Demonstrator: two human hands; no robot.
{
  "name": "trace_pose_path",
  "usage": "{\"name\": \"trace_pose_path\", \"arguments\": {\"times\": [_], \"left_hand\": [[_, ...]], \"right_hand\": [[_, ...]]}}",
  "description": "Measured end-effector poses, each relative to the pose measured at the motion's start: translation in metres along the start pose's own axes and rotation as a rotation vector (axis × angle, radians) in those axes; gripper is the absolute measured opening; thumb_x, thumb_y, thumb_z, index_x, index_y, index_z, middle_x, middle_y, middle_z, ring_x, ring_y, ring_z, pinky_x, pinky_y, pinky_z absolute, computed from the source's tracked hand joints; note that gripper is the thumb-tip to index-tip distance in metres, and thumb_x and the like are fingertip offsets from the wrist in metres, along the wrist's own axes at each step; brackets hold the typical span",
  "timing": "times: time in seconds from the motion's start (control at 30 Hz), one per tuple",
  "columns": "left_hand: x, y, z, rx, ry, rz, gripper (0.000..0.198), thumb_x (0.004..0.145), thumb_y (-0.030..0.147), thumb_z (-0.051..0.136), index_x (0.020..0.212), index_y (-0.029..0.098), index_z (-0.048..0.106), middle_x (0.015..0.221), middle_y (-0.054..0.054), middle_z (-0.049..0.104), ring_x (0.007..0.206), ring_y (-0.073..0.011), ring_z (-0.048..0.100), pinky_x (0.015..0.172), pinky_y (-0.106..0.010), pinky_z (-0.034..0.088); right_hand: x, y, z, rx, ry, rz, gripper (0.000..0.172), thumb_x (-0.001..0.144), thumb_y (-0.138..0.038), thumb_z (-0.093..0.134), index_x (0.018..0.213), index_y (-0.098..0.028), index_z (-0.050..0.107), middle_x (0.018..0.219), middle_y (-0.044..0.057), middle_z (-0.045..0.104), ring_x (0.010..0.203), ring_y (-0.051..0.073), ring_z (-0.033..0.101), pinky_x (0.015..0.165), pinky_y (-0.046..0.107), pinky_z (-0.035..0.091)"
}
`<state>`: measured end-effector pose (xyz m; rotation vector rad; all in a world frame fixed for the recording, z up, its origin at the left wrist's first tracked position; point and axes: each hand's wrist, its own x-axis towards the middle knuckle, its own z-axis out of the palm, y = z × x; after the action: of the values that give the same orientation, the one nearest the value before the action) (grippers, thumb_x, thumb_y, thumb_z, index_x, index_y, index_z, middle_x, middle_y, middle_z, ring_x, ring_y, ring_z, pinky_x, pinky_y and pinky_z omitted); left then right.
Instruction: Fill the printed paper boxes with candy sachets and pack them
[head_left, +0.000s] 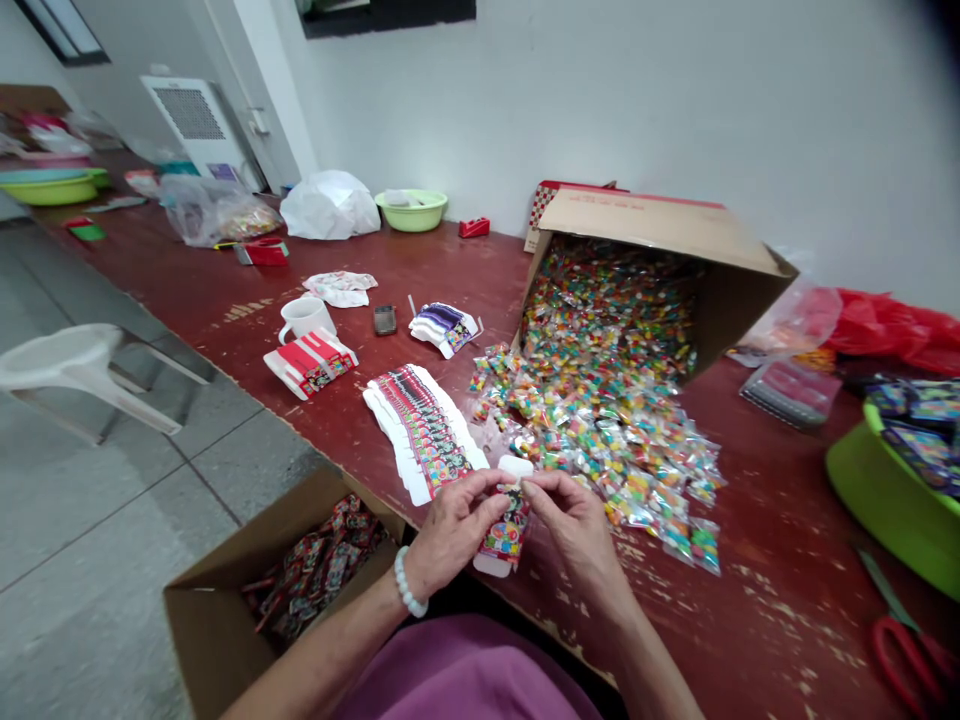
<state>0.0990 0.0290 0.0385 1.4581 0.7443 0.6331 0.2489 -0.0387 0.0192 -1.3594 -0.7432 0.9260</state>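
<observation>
Both hands meet at the table's front edge around one small printed card box (507, 530) with white flaps. My left hand (450, 530), a white bead bracelet on its wrist, grips the box's left side. My right hand (574, 525) pinches its top right. Just behind the hands lies a fanned row of flat printed cards (424, 425). To the right, small colourful candy packets (600, 400) spill out of a tipped cardboard box (675, 235).
An open carton (225, 610) of finished red packs stands on the floor at lower left. A white mug (305, 318), other card stacks (311, 362), a green basin (892, 500), red scissors (911, 655) and bags share the red table (787, 600). A white plastic chair (75, 365) stands left.
</observation>
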Motion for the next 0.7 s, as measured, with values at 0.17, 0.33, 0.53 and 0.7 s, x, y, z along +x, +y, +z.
{"name": "trace_pose_path", "arguments": {"times": [0.17, 0.33, 0.53, 0.7], "left_hand": [[0.0, 0.005, 0.0, 0.06, 0.012, -0.002, 0.025, 0.087, 0.032, 0.063, 0.107, 0.02, 0.073, 0.106, -0.006, 0.073, 0.097, -0.0217, 0.065, 0.088, -0.029, 0.048], [-0.002, 0.003, 0.004, -0.081, -0.036, -0.011, 0.024, 0.086, 0.031, 0.066, 0.107, 0.02, 0.069, 0.101, -0.006, 0.071, 0.091, -0.0194, 0.064, 0.084, -0.029, 0.049], [-0.006, 0.001, 0.011, -0.494, -0.081, -0.252, 0.05, 0.081, 0.043, 0.073, 0.118, 0.025, 0.045, 0.087, 0.001, 0.065, 0.069, -0.0144, 0.065, 0.062, -0.026, 0.051], [-0.004, -0.006, 0.014, -0.574, -0.238, -0.462, 0.061, 0.089, 0.069, 0.041, 0.117, 0.017, 0.057, 0.071, -0.003, 0.065, 0.045, -0.0135, 0.06, 0.044, -0.023, 0.045]], "right_hand": [[0.002, -0.017, -0.003, 0.124, -0.047, 0.031, 0.042, 0.068, -0.042, 0.084, 0.102, -0.021, 0.069, 0.08, 0.001, 0.07, 0.074, 0.018, 0.064, 0.071, 0.03, 0.052], [-0.001, -0.026, -0.008, 0.05, -0.17, 0.026, 0.027, 0.077, -0.045, 0.077, 0.082, -0.02, 0.07, 0.073, 0.001, 0.067, 0.069, 0.016, 0.06, 0.064, 0.027, 0.049], [-0.005, -0.015, -0.013, -0.031, -0.104, -0.141, 0.02, 0.083, -0.041, 0.072, 0.079, -0.021, 0.07, 0.076, 0.001, 0.065, 0.072, 0.017, 0.059, 0.067, 0.027, 0.047], [-0.01, -0.014, -0.014, -0.223, -0.171, -0.238, 0.016, 0.088, -0.038, 0.066, 0.085, -0.024, 0.072, 0.083, 0.004, 0.066, 0.076, 0.02, 0.061, 0.071, 0.031, 0.047]]}}
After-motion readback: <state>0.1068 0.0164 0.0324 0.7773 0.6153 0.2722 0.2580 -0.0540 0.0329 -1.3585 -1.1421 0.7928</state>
